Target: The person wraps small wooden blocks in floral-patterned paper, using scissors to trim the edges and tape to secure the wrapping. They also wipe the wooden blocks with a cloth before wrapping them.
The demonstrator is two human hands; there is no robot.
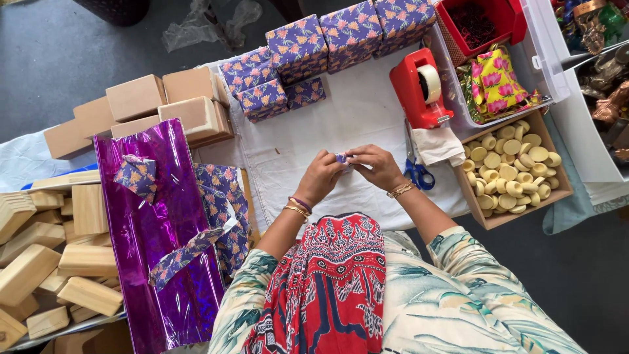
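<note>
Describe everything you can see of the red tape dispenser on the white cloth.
The red tape dispenser looks like glossy plastic, a chunky body holding a roll of pale tape near its top. It stands on the white cloth, beside the clear bin of bright wrapped packets. Blue-handled scissors and a folded white cloth piece lie just below it. Neither hand touches it; both the left hand and right hand work a small item nearer the person.
</note>
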